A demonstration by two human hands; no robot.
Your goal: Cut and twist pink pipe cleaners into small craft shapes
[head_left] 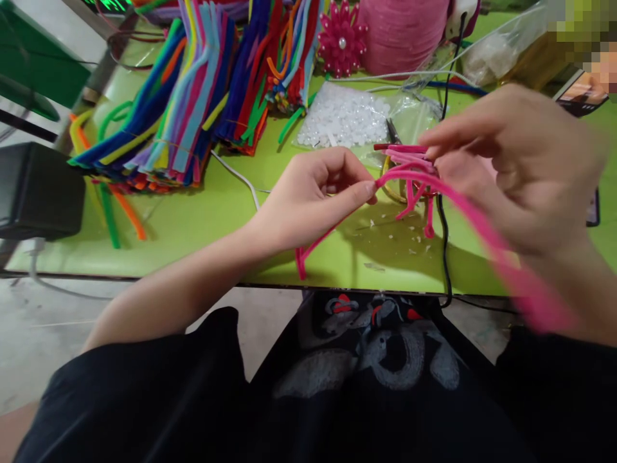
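Observation:
A bright pink pipe cleaner (463, 198) stretches between my hands above the green table. My left hand (313, 196) pinches it between thumb and forefinger, and a bent length hangs below that hand. My right hand (530, 167) is closed on the same pipe cleaner, whose loose end trails down to the right, smeared by motion. Behind the fingertips, a bunch of pink pipe cleaners (407, 154) with bent ends lies or hangs. How it meets my right hand is partly hidden. Scissors (393, 132) show just behind it.
Bundles of coloured pipe cleaners (178, 128) lie at the back left. A bag of white beads (337, 116) rests mid-table, near a pink flower (342, 38) and a large pink spool (405, 32). A black cable (444, 244) crosses the table's front edge. A black box (43, 190) stands far left.

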